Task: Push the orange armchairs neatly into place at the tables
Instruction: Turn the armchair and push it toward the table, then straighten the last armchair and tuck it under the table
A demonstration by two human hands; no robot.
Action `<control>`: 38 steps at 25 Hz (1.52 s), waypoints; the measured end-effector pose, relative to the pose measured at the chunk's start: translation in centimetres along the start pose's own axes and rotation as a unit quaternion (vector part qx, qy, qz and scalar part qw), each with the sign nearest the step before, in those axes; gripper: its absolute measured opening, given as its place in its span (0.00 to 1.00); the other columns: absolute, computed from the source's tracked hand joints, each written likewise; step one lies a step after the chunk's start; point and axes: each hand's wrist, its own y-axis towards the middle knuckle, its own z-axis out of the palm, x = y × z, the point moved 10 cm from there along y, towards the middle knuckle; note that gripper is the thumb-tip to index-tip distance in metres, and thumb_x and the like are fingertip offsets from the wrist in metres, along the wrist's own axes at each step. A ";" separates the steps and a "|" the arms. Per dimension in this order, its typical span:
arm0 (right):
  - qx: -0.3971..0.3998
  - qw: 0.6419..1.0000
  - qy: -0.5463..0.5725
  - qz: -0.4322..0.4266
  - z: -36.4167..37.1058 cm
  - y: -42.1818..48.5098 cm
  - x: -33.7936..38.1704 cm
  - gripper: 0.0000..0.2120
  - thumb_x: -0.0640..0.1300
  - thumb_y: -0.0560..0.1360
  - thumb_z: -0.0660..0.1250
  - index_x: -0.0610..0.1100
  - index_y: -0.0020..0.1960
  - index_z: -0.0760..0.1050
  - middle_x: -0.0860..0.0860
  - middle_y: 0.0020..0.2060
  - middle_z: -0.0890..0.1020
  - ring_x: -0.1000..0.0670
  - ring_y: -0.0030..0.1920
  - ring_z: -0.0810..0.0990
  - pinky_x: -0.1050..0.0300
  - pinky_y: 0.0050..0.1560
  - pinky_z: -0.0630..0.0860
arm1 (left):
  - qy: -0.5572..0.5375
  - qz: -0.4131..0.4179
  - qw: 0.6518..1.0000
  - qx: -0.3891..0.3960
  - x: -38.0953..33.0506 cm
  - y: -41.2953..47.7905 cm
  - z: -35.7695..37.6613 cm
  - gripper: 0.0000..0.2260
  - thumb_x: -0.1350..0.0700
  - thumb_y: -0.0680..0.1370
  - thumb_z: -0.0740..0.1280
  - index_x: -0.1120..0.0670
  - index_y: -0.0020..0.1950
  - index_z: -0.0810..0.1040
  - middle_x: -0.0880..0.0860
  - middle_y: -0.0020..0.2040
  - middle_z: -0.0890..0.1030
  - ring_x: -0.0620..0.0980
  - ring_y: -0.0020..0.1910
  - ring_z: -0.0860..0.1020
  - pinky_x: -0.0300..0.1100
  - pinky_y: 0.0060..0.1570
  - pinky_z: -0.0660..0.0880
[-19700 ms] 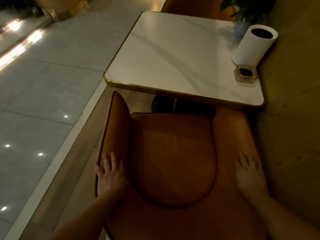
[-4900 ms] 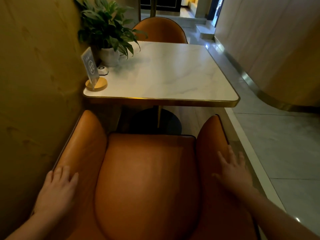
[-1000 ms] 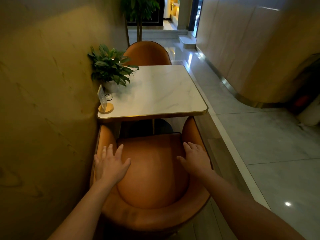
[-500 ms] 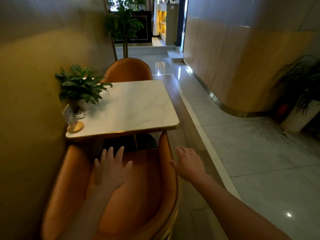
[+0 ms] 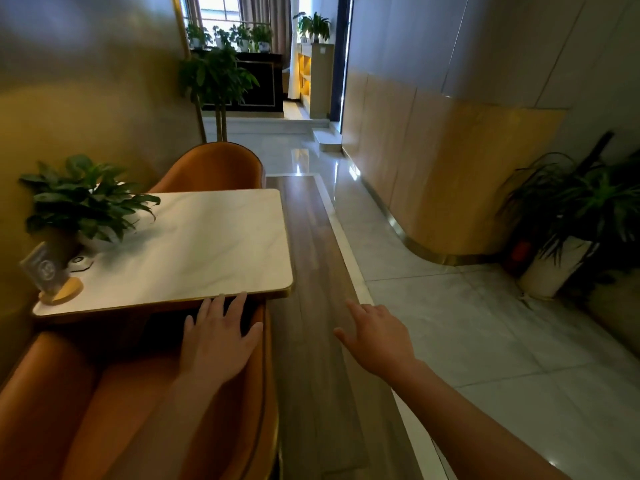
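The near orange armchair (image 5: pixel 48 393) fills the lower left, its front tucked under the white marble table (image 5: pixel 207 244) with a gold rim. My left hand (image 5: pixel 218 341) hovers open over the chair's right arm, fingers spread, close to the table edge. My right hand (image 5: pixel 377 337) is open in the air over the wooden floor strip, right of the chair and touching nothing. A second orange armchair (image 5: pixel 214 168) stands at the table's far side, its back showing above the tabletop.
On the table by the left wall stand a potted plant (image 5: pixel 83 202), a sign on a round wooden base (image 5: pixel 52 278) and a small call button (image 5: pixel 79 263). A tiled corridor (image 5: pixel 450 323) runs ahead, with a curved wall panel (image 5: pixel 450 188) and a big floor plant (image 5: pixel 571 216) at right.
My view has lifted and turned right toward the corridor. Both hands have come off the near armchair; the right hand has swung out over the floor strip.
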 end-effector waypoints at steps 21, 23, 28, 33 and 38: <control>0.028 0.996 0.028 -0.075 -0.4 32.4 -11.8 0.32 0.66 0.79 0.54 0.52 0.78 0.58 0.52 0.70 0.73 0.51 0.69 0.70 0.55 0.65 0.69 | 0.052 -0.083 0.993 0.066 -11.1 28.0 6.7 0.31 0.34 0.80 0.47 0.44 0.80 0.46 0.53 0.82 0.50 0.56 0.80 0.48 0.59 0.77 0.49; 0.034 0.995 0.037 -0.092 0.1 36.3 -13.1 0.33 0.67 0.78 0.52 0.52 0.78 0.59 0.52 0.69 0.73 0.51 0.68 0.70 0.56 0.65 0.69 | 0.052 -0.098 0.991 0.074 -12.1 31.4 7.9 0.32 0.33 0.79 0.46 0.44 0.80 0.46 0.53 0.82 0.50 0.56 0.80 0.48 0.59 0.77 0.50; 0.049 0.985 0.036 -0.163 0.7 47.8 -16.8 0.38 0.71 0.74 0.43 0.52 0.75 0.63 0.52 0.66 0.75 0.52 0.64 0.72 0.57 0.60 0.70 | 0.052 -0.147 0.986 0.059 -15.4 41.0 10.1 0.31 0.34 0.80 0.48 0.43 0.80 0.47 0.52 0.82 0.51 0.55 0.80 0.50 0.58 0.77 0.51; 0.080 0.967 0.040 -0.237 -0.2 60.4 -18.7 0.32 0.69 0.77 0.48 0.51 0.72 0.66 0.52 0.63 0.77 0.52 0.62 0.73 0.57 0.59 0.72 | 0.030 -0.217 0.975 0.029 -18.1 50.7 10.3 0.30 0.35 0.80 0.49 0.43 0.80 0.48 0.52 0.81 0.53 0.55 0.80 0.51 0.57 0.77 0.52; 0.077 0.954 0.051 -0.285 -0.3 71.4 -17.9 0.29 0.65 0.79 0.55 0.52 0.76 0.61 0.52 0.69 0.73 0.51 0.68 0.70 0.55 0.64 0.70 | 0.030 -0.263 0.964 0.013 -18.1 59.4 10.9 0.30 0.34 0.80 0.50 0.42 0.80 0.49 0.52 0.81 0.54 0.55 0.80 0.52 0.57 0.77 0.52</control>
